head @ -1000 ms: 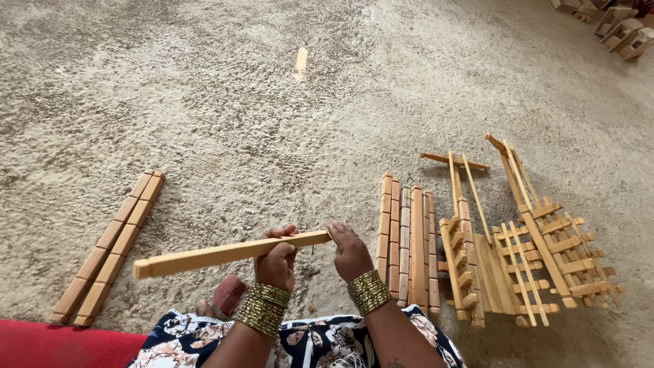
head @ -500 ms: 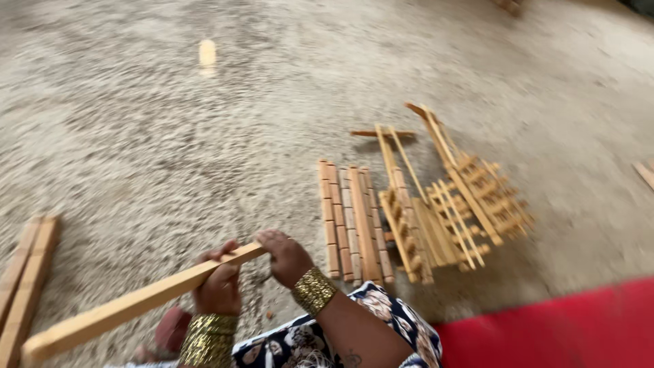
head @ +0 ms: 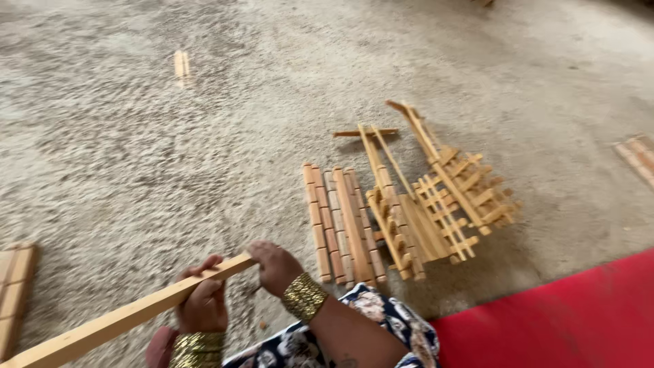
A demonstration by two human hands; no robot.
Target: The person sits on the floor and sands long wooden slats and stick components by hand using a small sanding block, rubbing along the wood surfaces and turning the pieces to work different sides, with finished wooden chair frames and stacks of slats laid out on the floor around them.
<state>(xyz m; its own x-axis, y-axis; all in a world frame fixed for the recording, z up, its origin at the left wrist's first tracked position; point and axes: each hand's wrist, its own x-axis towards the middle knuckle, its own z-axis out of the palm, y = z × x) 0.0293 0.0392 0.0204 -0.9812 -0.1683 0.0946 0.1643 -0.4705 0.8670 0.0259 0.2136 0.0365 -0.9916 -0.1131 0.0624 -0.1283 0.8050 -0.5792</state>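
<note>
Both the left hand (head: 201, 307) and right hand (head: 275, 267) grip a long squared wooden bar (head: 116, 322).

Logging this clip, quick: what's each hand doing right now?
Left hand: closed around the wooden slat.
Right hand: closed on the slat's near end.

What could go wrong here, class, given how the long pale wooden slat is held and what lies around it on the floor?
1. The long pale wooden slat is gripped by the left hand and right hand only at one end, so its free end may sag or swing.
2. Swinging it right could knock the row of notched wooden sticks or the slatted wooden frames.
</note>
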